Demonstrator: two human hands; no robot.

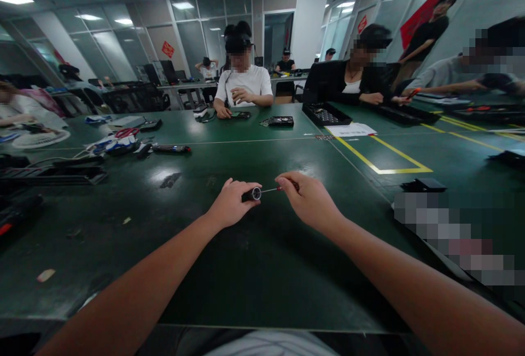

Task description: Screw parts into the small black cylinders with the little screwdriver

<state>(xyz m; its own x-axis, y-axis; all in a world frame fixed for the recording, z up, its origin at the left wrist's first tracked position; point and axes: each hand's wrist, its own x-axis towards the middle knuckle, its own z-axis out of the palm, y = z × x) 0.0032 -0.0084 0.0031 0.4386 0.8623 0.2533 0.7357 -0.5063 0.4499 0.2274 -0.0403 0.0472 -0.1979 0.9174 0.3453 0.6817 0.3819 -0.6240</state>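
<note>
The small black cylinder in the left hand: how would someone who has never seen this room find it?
Start at the big green table and follow the two bare arms up from the bottom edge. The left hand grips a small black cylinder with a shiny ring at its end. A thin screwdriver held in the right hand points into that end, unlike the tools lying loose farther off.

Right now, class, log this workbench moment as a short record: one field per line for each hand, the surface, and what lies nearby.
left hand: closed around a small black cylinder, its round end facing the camera
right hand: pinches a thin screwdriver, tip at the cylinder's end
surface: dark green table with yellow tape lines
nearby: black tray, white paper, cables and tools at left
others: people seated across the table
</note>
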